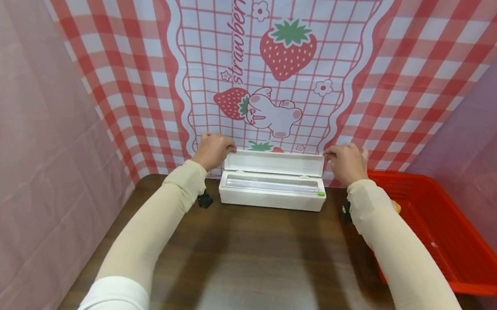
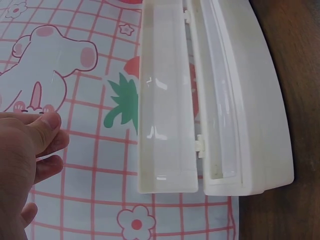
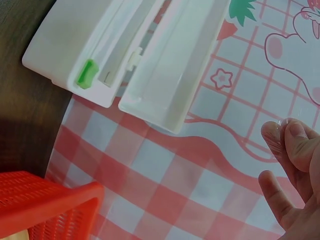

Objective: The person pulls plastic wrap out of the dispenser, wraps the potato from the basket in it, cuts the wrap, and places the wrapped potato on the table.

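with right hand, apparently pinching clear film; with left hand, resting thumb against finger, unclear if holding film. poised either side of lid-up cling-film dispenser on table. probably at film-drawing step; likely needing even tension next.

Sideways red script on the checked cloth reads "strawberry", though its top end may be clipped.
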The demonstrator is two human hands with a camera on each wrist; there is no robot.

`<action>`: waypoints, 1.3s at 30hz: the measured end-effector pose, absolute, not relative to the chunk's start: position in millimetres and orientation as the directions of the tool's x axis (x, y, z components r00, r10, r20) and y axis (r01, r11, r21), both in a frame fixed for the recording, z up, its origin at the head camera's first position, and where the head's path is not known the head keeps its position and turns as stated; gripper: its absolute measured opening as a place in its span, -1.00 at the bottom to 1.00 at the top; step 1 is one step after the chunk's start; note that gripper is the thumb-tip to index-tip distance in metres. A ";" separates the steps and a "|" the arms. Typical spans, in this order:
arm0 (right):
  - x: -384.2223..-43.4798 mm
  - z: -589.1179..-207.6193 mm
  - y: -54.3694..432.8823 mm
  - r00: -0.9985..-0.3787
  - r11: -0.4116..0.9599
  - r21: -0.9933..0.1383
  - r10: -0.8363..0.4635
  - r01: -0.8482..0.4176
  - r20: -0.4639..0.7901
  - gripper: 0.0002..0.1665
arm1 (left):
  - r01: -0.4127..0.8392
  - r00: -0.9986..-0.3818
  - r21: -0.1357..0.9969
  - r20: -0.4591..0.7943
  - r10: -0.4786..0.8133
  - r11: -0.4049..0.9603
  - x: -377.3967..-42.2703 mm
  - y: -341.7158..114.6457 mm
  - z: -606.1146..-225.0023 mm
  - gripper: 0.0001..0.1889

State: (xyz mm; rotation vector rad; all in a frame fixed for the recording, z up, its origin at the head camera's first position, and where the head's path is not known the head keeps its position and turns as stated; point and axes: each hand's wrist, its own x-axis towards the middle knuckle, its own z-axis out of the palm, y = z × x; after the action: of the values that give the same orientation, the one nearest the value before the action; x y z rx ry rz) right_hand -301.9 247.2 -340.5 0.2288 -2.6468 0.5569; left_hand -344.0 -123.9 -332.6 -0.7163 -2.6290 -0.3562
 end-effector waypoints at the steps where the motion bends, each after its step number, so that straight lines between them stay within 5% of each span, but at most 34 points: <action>1: -301.6 -339.6 247.1 -0.897 0.906 -0.348 -0.071 -0.241 0.436 -0.80 | 0.531 -0.792 0.139 0.430 0.432 0.836 -343.4 -124.1 -331.5 -0.87; 25: -284.5 -320.3 241.9 -0.900 0.904 -0.347 -0.083 -0.248 0.428 -0.78 | 0.546 -0.786 0.145 0.431 0.443 0.825 -319.5 -133.2 -314.9 -0.84; 39: -258.8 -299.9 236.7 -0.885 0.911 -0.311 -0.110 -0.272 0.452 -0.74 | 0.590 -0.718 0.072 0.501 0.483 0.804 -304.8 -139.4 -302.2 -0.85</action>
State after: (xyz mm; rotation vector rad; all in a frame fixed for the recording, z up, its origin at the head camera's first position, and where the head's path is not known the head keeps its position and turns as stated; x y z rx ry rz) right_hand -258.8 236.7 -299.9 0.2776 -2.6384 0.5151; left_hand -304.8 -139.4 -302.2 -0.7997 -2.5226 -0.3123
